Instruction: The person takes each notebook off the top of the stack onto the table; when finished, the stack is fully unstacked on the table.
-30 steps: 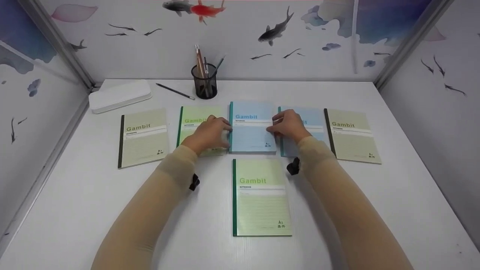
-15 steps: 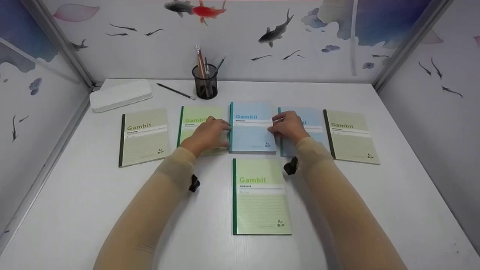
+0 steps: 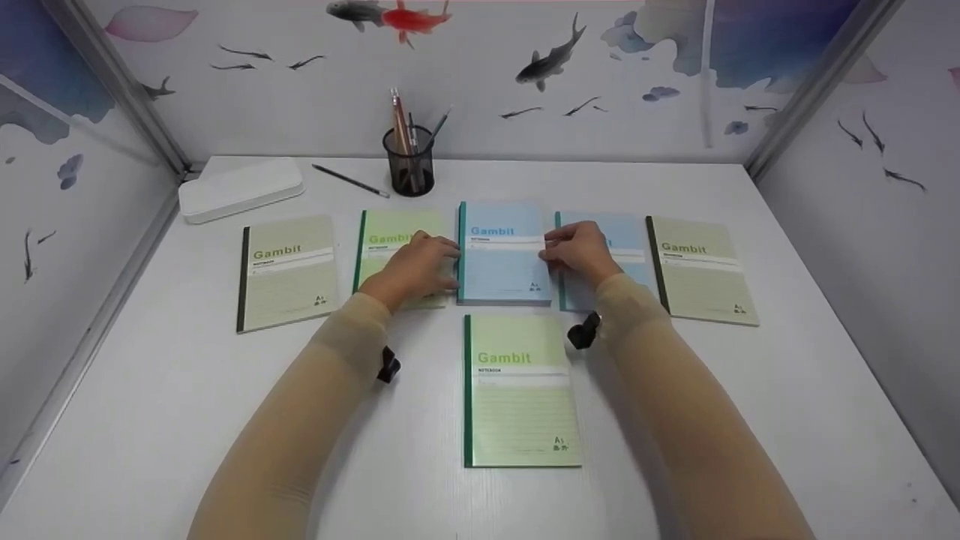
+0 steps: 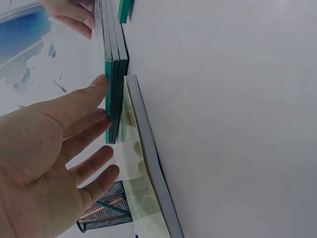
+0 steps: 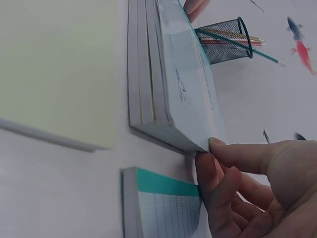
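A neat stack of three notebooks, topped by a blue notebook (image 3: 501, 262) with a teal spine, lies in the middle of the row. At its spine, my left hand (image 3: 420, 264) touches with thumb and fingertips, the fingers loosely extended in the left wrist view. Its palm covers part of a green notebook (image 3: 382, 221). On the opposite edge, my right hand (image 3: 581, 249) pinches the top cover's side with thumb and index finger, other fingers bent. Beneath that hand sits another blue notebook (image 3: 607, 281), partly hidden. The page edges (image 5: 148, 64) look even in the right wrist view.
Olive notebooks lie at the left (image 3: 289, 281) and right (image 3: 705, 281) ends. A green notebook (image 3: 521, 405) sits in front of the stack. Behind stand a mesh pencil cup (image 3: 409, 169), a pencil (image 3: 349, 180) and a white case (image 3: 240, 191).
My right thumb has slid slightly to the right along the top of the stack to its edge. The left hand and the notebooks look almost the same.
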Action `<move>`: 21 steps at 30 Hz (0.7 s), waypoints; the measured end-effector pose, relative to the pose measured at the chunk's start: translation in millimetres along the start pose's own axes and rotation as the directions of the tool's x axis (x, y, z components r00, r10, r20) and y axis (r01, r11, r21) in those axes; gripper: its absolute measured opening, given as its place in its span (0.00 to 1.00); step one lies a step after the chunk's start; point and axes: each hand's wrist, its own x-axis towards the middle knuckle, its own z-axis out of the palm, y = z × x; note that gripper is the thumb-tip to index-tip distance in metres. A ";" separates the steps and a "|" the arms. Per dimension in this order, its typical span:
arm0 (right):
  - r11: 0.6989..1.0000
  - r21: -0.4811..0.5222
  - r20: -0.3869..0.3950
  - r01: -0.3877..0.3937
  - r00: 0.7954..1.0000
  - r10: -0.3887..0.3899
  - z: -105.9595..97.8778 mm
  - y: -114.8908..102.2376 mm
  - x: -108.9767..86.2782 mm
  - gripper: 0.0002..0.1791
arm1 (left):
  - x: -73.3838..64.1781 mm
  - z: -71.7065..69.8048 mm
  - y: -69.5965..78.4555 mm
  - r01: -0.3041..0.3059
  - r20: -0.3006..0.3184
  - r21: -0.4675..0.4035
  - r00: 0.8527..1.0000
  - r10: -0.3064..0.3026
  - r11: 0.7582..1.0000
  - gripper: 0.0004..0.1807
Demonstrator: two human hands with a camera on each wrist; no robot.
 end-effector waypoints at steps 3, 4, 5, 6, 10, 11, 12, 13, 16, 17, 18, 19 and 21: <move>0.999 0.026 -0.031 0.020 0.999 -0.019 -0.4 0.1 -2.1 0.23 | 0.0 1.1 -1.1 -0.007 -0.001 0.008 1.000 0.007 1.000 0.34; 0.999 0.033 -0.040 0.027 0.999 -0.026 -0.7 0.0 -2.8 0.23 | 0.1 1.4 -1.4 -0.008 -0.001 0.009 1.000 0.008 1.000 0.34; 0.999 0.037 -0.051 0.034 0.998 -0.032 -1.0 0.0 -3.1 0.23 | 0.4 1.8 -1.7 -0.009 -0.001 0.009 1.000 0.009 1.000 0.34; 0.998 0.044 -0.057 0.035 0.998 -0.033 -1.2 -0.1 -3.4 0.23 | 0.6 2.2 -2.0 -0.010 -0.001 0.009 1.000 0.010 1.000 0.34; 0.999 0.052 -0.050 -0.001 0.999 0.003 -4.3 -1.3 -4.3 0.22 | 1.9 3.5 -2.5 0.002 0.006 -0.016 1.000 -0.002 1.000 0.33; 0.999 0.050 -0.039 -0.010 0.999 0.012 -5.2 -1.3 -4.6 0.22 | 2.0 3.8 -2.7 0.004 0.006 -0.021 1.000 -0.004 1.000 0.33; 0.999 0.048 -0.022 -0.016 1.000 0.017 -6.4 -1.4 -5.0 0.22 | 2.0 3.7 -2.7 0.004 0.006 -0.025 1.000 -0.004 1.000 0.33; 0.999 0.050 -0.006 -0.019 1.000 0.019 -7.4 -1.1 -5.3 0.23 | 2.0 3.7 -2.7 0.004 0.006 -0.029 1.000 -0.004 1.000 0.33; 0.998 0.065 0.035 0.004 0.999 -0.006 -10.0 2.0 -6.0 0.24 | 1.7 3.6 -2.8 -0.003 0.004 -0.031 1.000 0.004 1.000 0.33; 0.997 0.074 0.045 0.019 0.999 -0.022 -10.6 3.9 -6.3 0.25 | 1.5 3.5 -2.8 -0.007 0.003 -0.029 1.000 0.007 1.000 0.33; 0.996 0.084 0.053 0.035 0.998 -0.039 -11.0 5.9 -6.7 0.25 | 1.3 3.4 -2.6 -0.011 0.002 -0.025 1.000 0.011 1.000 0.33; 0.994 0.095 0.057 0.049 0.997 -0.054 -11.3 8.5 -6.9 0.25 | 1.2 3.2 -2.5 -0.014 0.001 -0.021 1.000 0.014 1.000 0.33; 0.991 0.106 0.063 0.077 0.994 -0.084 -12.0 13.8 -8.0 0.26 | 1.1 2.5 -1.9 -0.019 0.001 -0.008 1.000 0.019 1.000 0.33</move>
